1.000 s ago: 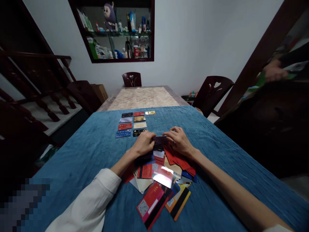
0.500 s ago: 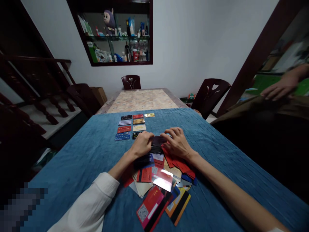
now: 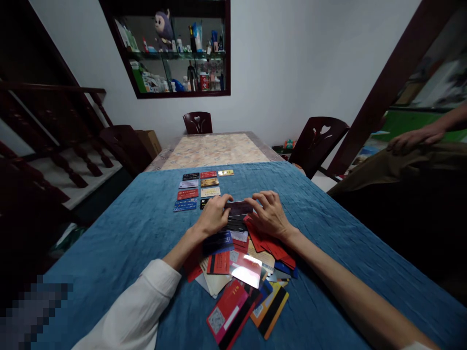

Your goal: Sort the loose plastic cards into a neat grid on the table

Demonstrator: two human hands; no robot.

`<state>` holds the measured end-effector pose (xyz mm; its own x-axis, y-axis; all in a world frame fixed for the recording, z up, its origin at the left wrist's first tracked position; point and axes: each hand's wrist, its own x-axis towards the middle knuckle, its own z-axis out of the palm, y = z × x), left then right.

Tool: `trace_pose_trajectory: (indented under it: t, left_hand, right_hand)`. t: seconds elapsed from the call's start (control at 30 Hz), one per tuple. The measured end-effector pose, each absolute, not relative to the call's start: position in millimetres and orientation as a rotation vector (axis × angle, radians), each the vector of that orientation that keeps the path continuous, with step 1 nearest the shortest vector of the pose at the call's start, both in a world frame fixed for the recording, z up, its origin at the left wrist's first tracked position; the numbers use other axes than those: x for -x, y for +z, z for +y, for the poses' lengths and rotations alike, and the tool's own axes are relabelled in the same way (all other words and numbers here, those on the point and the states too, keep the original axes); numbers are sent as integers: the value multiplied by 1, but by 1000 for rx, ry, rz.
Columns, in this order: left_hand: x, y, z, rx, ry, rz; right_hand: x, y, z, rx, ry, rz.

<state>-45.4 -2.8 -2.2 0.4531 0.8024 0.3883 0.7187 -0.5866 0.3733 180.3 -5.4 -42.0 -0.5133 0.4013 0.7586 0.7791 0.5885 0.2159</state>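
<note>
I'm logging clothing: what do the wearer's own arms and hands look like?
The left hand and right hand wear no gloves, and no ring or watch shows. A loose white sleeve ends on the left forearm; only a pale edge of the right sleeve shows.

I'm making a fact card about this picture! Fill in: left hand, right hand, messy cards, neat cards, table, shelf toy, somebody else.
Left hand: fingers at the left end of a dark card
Right hand: fingers at its right end
Messy cards: overlapping, between the forearms
Neat cards: in rows, beyond the left hand
Table: near part under blue cloth
Shelf toy: purple
Somebody else: a hand, far right
</note>
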Motion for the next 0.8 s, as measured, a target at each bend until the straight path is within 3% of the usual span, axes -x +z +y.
trace_pose_trajectory:
  t: [0.8]
  left_hand:
    - [48, -2, -11, -2770, 753, 1409]
  right_hand:
    - [-178, -24, -6, 963, -668, -2212]
